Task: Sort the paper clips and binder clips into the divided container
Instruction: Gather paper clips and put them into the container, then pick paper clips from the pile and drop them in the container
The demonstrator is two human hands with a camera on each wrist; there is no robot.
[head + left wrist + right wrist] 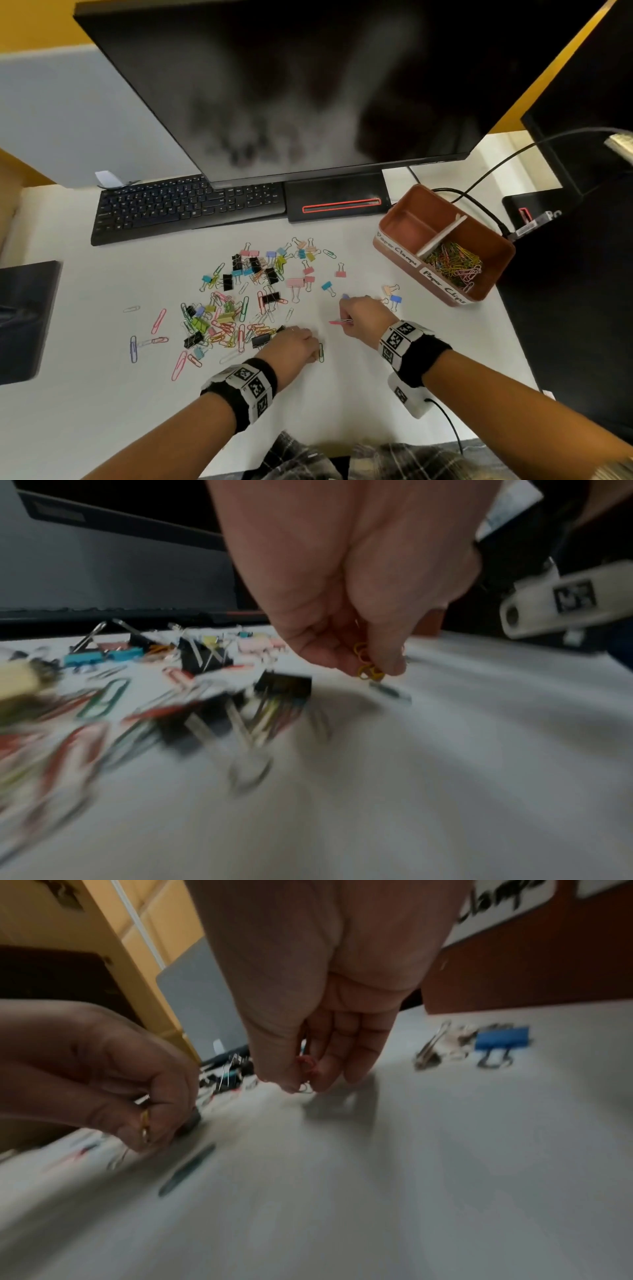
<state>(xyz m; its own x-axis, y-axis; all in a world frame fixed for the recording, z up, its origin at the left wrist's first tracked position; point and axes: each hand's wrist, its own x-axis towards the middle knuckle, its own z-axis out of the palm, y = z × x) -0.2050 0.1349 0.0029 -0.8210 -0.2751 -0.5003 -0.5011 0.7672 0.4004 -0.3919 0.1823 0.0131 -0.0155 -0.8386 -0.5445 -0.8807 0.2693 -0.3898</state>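
Observation:
A loose pile of coloured paper clips and binder clips point(246, 298) lies mid-desk. The brown divided container point(493, 274) stands at the right; its "Paper Clips" half holds several paper clips point(454, 262), and its "Paper Clamps" half point(407, 222) is bare. My left hand point(301, 346) is low at the pile's near edge and pinches yellow paper clips point(368, 664). A green paper clip point(321, 352) lies just beside it. My right hand point(349, 317) hovers just above the desk, pinching a pink paper clip point(339, 321) between thumb and fingers point(301, 1080).
A keyboard point(185, 205) and a monitor point(308, 85) stand behind the pile. A blue binder clip point(395, 299) and a peach one point(388, 289) lie between my right hand and the container. Cables point(479, 205) run behind the container. A dark pad point(24, 318) is at far left.

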